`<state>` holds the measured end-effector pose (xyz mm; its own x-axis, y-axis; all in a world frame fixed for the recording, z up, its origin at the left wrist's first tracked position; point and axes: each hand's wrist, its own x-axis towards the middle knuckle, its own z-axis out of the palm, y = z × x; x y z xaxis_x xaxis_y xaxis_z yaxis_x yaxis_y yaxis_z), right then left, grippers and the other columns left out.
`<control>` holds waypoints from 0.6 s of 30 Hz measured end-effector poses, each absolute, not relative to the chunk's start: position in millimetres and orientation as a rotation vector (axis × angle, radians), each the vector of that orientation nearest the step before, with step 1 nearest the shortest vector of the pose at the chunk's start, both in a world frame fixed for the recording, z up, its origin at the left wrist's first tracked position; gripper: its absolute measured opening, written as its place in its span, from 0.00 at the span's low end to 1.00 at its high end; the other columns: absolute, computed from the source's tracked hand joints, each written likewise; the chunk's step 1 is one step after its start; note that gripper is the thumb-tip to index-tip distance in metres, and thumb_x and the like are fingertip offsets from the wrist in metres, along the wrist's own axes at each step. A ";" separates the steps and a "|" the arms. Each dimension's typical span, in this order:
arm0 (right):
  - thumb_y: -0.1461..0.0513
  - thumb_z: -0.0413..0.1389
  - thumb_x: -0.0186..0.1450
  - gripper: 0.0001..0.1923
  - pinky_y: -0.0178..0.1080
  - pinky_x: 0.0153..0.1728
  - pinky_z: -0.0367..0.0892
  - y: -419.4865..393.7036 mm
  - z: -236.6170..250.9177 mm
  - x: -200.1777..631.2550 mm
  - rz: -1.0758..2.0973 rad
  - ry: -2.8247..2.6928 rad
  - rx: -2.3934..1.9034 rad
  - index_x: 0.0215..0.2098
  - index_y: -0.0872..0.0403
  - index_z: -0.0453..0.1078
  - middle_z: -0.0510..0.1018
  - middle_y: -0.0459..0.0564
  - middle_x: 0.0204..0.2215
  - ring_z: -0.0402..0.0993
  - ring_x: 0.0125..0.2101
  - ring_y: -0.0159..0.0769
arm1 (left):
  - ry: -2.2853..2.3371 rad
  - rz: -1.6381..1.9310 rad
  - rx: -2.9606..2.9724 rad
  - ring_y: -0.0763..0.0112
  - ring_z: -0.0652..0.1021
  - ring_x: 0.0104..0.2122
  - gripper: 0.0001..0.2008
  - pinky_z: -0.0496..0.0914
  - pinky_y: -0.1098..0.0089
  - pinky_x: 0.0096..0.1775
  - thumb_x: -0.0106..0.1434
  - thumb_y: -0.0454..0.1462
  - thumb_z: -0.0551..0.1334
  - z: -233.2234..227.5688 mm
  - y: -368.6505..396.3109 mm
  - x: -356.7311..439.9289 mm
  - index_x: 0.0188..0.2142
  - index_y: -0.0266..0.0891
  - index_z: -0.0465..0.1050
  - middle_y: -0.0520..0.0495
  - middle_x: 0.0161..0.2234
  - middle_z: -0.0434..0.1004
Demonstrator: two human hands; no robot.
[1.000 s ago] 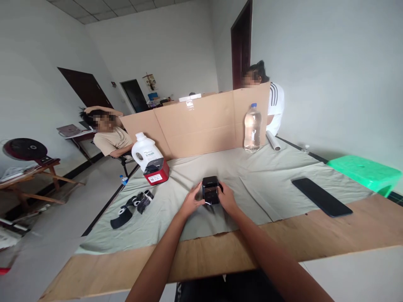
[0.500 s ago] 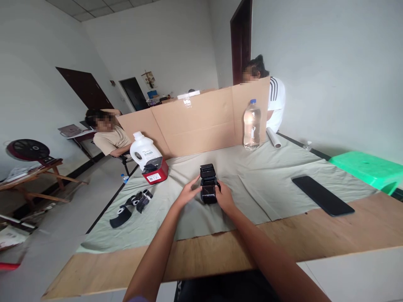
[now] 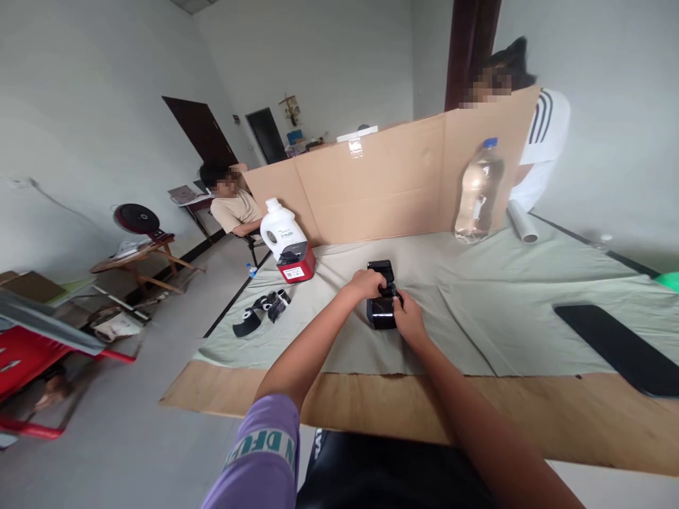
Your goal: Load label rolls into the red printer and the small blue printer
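A small black label printer [image 3: 382, 322] with its lid flipped up sits on the cloth before me. Its front is glossy. My right hand [image 3: 409, 317] grips the printer's right side, thumb near the opening. Over the left edge of the opening reaches my left hand [image 3: 367, 284], fingers bent and closed down between the lid and the body. Whatever they pinch there is hidden. To the left lie several black rolls [image 3: 264, 309], some with pale cores, loose on the cloth.
Beyond the rolls, a white jug [image 3: 279, 230] stands behind a red and black box [image 3: 297, 265]. A cardboard panel [image 3: 382, 191] crosses the back, with a water bottle [image 3: 480, 191] before it. A black phone-like slab [image 3: 618, 346] lies right. Two people sit beyond.
My left hand has gone from the printer's left side up to its opening, its fingers now bent inside. My right hand still holds the right side. The view has swung left.
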<state>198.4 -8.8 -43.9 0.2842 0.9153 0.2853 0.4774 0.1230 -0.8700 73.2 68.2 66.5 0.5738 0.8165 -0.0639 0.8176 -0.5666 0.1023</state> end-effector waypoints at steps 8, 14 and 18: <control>0.56 0.43 0.68 0.26 0.52 0.55 0.66 -7.0 -48.5 199.8 0.507 -1.365 -1.473 0.58 0.57 0.71 0.80 0.61 0.50 0.75 0.51 0.51 | 1.250 0.551 2.469 0.63 0.80 0.39 0.15 0.72 0.69 0.43 0.51 0.38 0.66 72.1 64.9 37.9 0.40 0.43 0.82 0.51 0.38 0.83; 0.55 0.42 0.69 0.28 0.53 0.53 0.67 -8.7 -46.4 199.1 0.500 -1.384 -1.514 0.58 0.61 0.70 0.79 0.65 0.49 0.75 0.49 0.53 | 1.660 1.332 1.796 0.65 0.80 0.37 0.14 0.73 0.69 0.42 0.56 0.40 0.61 51.3 57.0 -52.0 0.39 0.35 0.79 0.45 0.37 0.83; 0.55 0.42 0.69 0.28 0.53 0.54 0.66 -8.8 -46.3 197.7 0.473 -1.386 -1.507 0.58 0.62 0.70 0.79 0.65 0.50 0.74 0.50 0.53 | 2.184 1.452 1.466 0.59 0.81 0.39 0.15 0.72 0.65 0.46 0.55 0.43 0.63 31.1 42.1 -108.4 0.39 0.37 0.78 0.43 0.37 0.83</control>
